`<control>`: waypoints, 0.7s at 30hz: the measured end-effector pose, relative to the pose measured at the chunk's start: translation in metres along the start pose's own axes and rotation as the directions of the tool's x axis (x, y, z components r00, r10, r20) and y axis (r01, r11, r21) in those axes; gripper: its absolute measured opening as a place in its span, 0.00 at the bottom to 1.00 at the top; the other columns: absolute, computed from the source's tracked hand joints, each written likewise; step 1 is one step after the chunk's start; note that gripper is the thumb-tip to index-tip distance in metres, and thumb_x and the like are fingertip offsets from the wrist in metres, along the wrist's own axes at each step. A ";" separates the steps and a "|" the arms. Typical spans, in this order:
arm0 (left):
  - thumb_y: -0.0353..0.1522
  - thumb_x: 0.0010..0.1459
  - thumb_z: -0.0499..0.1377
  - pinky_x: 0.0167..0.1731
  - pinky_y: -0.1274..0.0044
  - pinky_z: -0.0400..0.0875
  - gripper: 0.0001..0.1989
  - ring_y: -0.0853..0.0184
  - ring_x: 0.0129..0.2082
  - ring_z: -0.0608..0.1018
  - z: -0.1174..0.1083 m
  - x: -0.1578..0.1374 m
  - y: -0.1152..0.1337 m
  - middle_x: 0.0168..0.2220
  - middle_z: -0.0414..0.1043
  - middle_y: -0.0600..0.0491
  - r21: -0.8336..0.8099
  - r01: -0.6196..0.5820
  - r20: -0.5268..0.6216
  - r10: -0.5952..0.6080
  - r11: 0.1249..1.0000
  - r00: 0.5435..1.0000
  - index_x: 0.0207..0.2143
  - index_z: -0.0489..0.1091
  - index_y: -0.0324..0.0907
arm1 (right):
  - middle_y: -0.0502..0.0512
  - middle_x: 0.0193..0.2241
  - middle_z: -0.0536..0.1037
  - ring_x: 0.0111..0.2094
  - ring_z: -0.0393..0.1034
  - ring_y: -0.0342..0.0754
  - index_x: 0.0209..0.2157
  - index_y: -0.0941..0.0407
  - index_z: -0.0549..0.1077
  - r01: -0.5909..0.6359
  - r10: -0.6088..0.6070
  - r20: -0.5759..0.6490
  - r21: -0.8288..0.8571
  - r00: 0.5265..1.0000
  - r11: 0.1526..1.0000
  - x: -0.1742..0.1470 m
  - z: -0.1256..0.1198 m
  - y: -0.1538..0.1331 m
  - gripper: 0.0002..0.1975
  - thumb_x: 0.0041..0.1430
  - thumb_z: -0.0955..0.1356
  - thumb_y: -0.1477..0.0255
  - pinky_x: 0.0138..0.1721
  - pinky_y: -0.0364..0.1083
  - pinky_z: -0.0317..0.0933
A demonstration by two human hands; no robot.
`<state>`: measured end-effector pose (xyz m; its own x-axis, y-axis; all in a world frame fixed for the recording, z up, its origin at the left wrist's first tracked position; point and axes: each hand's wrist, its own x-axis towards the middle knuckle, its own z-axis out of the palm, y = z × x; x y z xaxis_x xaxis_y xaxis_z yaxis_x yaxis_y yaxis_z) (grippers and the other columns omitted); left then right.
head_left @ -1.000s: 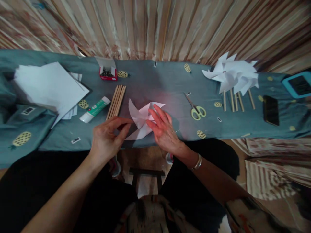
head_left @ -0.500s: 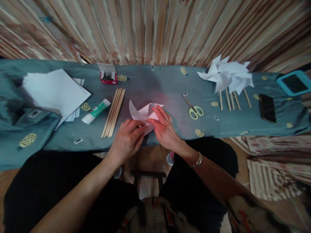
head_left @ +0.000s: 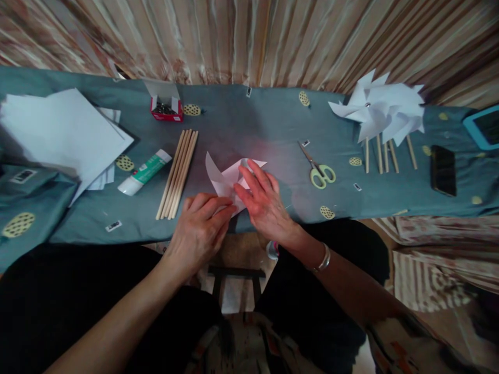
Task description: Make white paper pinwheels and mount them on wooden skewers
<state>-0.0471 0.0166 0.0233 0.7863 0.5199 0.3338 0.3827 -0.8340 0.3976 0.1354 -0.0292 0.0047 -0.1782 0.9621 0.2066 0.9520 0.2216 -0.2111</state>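
Observation:
A white paper pinwheel point(head_left: 215, 174), its corners partly folded in, lies on the cloth in front of me. My left hand point(head_left: 200, 223) pinches its lower edge between thumb and fingers. Over the right side of the paper is my right hand point(head_left: 265, 200), its thumb near the middle and its fingers on a folded blade, holding it down. Both hands hide parts of the folds. Left of the pinwheel lie several wooden sticks point(head_left: 177, 174) side by side. Scissors point(head_left: 322, 174) with light green handles rest to the right.
A glue stick point(head_left: 144, 172), a stack of white paper point(head_left: 66, 130) and an open red box of small metal pins point(head_left: 167, 110) are on the left. Finished pinwheels on sticks point(head_left: 384, 111), a phone point(head_left: 443, 170) and a blue-framed device point(head_left: 483, 127) lie on the right.
My right thumb has shifted up and the right fingers spread further over the paper. My left hand keeps its pinch. The view has tilted and moved slightly closer.

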 end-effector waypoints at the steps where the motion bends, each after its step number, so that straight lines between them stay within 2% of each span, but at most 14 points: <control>1: 0.26 0.61 0.54 0.37 0.67 0.66 0.10 0.58 0.40 0.72 -0.001 0.000 0.000 0.43 0.76 0.47 -0.003 0.005 0.005 -0.005 1.000 1.000 0.44 0.71 0.40 | 0.66 0.62 0.62 0.67 0.46 0.58 0.52 0.62 0.71 0.003 -0.003 0.004 0.003 1.000 1.000 0.001 0.000 -0.002 0.19 0.62 0.58 0.82 0.61 0.60 0.51; 5: 0.26 0.61 0.55 0.38 0.66 0.67 0.10 0.58 0.41 0.73 -0.002 -0.001 -0.001 0.43 0.76 0.48 0.001 0.020 0.002 -0.020 1.000 1.000 0.44 0.71 0.41 | 0.66 0.62 0.63 0.66 0.48 0.57 0.51 0.62 0.71 0.003 -0.004 0.011 0.015 1.000 1.000 0.002 0.001 -0.004 0.19 0.63 0.57 0.82 0.61 0.60 0.50; 14: 0.26 0.60 0.56 0.37 0.65 0.67 0.10 0.57 0.41 0.72 -0.001 0.000 -0.002 0.44 0.76 0.46 0.035 0.015 -0.004 -0.014 0.999 1.000 0.44 0.71 0.38 | 0.66 0.63 0.58 0.67 0.42 0.58 0.54 0.61 0.69 -0.064 0.059 0.033 0.161 0.998 0.985 -0.006 -0.007 0.007 0.22 0.61 0.57 0.81 0.61 0.60 0.50; 21: 0.26 0.60 0.57 0.37 0.66 0.66 0.09 0.57 0.41 0.72 0.003 0.000 -0.001 0.44 0.76 0.46 0.053 0.002 0.002 -0.002 0.999 1.000 0.43 0.71 0.37 | 0.63 0.62 0.60 0.67 0.43 0.57 0.51 0.58 0.71 -0.007 0.011 -0.022 0.148 1.000 0.989 -0.006 -0.008 0.006 0.20 0.64 0.56 0.80 0.61 0.61 0.50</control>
<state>-0.0459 0.0174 0.0207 0.7865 0.5214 0.3309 0.4095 -0.8415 0.3524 0.1443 -0.0344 0.0097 -0.1624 0.9607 0.2251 0.9061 0.2355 -0.3513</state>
